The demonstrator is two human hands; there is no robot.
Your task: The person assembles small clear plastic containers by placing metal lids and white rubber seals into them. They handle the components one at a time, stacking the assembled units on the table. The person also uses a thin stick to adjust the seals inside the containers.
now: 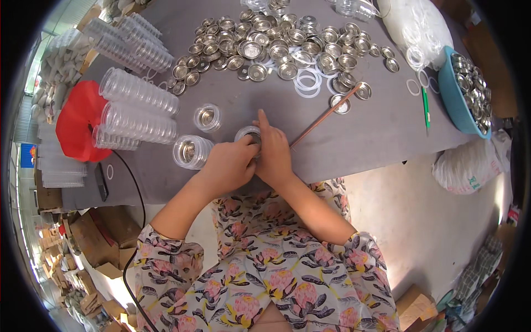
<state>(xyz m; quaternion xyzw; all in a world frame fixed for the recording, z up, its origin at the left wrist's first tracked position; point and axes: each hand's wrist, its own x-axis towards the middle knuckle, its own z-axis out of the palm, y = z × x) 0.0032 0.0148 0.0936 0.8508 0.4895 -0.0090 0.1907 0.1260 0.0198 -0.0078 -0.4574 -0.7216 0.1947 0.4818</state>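
Note:
Both my hands are at a clear plastic cup (248, 131) near the table's front edge. The fingers of my left hand (228, 165) are bent closed and reach into the cup's mouth, over a metal part inside it; their tips are partly hidden. My right hand (275, 155) is wrapped along the cup's right side, its index finger pointing up and away. Left of them stands a stack of clear cups (192, 151) with a metal cap in the top one. Behind that stack, another clear cup (207, 118) also has a metal cap inside.
Loose metal caps (251, 50) and white rings (307, 83) spread across the far table. A thin copper-coloured rod (326, 116) lies at right, beyond it a green-handled tool (426, 108) and a blue basin (451, 94) of caps. Nested clear cups (138, 122) and a red object (80, 122) are at left.

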